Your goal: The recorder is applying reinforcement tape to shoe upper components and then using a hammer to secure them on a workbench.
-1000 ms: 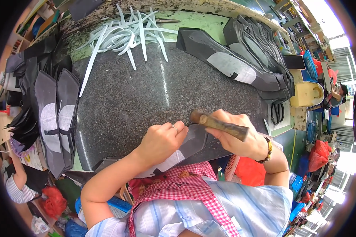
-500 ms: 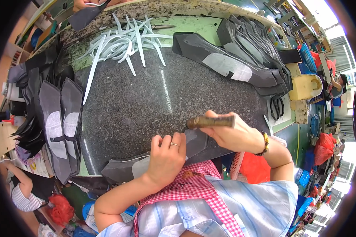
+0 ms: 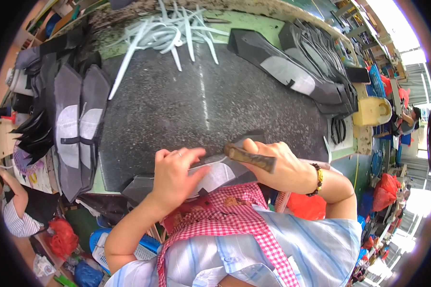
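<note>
A long dark grey material piece with a pale panel [image 3: 216, 179] lies along the near edge of the black stone slab [image 3: 163, 103]. My left hand [image 3: 173, 177] is over its left part, thumb and fingers spread apart; whether the fingertips press on it I cannot tell. My right hand [image 3: 285, 167] is closed round a hammer, with the brown worn hammer head [image 3: 251, 159] showing in front of the fingers. One end of that head is at the piece's upper edge, close to the right end.
White strips [image 3: 170, 36] lie heaped at the far side. Stacked grey pieces [image 3: 316, 62] and black-handled scissors [image 3: 338, 131] are on the right, beside a yellow container [image 3: 372, 111]. Two similar pieces [image 3: 79, 129] lie at left. Another person's arm [image 3: 15, 184] shows at lower left.
My left hand has shifted left and its fingers have spread, uncovering more of the pale panel. The hammer head has tilted, its near end dropping. The whole view has shifted slightly.
</note>
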A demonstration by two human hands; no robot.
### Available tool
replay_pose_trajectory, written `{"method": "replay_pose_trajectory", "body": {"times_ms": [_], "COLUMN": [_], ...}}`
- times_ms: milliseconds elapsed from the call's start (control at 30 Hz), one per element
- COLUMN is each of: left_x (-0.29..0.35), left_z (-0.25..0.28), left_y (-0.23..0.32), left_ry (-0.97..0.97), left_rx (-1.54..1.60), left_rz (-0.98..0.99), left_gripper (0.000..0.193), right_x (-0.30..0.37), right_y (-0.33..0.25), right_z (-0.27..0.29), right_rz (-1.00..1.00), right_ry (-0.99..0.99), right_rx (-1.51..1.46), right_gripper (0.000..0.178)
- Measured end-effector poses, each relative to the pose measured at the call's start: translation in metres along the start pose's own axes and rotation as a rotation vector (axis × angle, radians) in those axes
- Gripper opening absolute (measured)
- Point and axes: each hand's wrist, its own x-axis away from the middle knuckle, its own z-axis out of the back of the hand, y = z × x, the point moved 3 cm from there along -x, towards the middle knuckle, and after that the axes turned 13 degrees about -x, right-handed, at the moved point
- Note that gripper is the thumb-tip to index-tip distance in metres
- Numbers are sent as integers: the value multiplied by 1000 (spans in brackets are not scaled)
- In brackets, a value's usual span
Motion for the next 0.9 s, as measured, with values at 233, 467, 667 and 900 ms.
{"method": "replay_pose_trajectory", "body": {"times_ms": [233, 467, 667, 900], "left_x": [25, 24, 32, 47], "left_z": [-9, -12, 10, -4], "left_y": [7, 7, -18, -16], "left_ry": [258, 233, 164, 302], "left_rx": [-421, -514, -206, -459], "left_rz": [-318, -356, -250, -371], "left_gripper": [21, 23, 26, 30], "right_x": [-10, -14, -19, -28], "right_y": [-10, -19, -20, -26], "right_z": [15, -4, -8, -14], "right_rz": [79, 216, 105, 197], "right_ry": [130, 52, -124, -1], "right_rx": [-114, -11, 69, -128], "right_gripper": [17, 28, 30, 32]}}
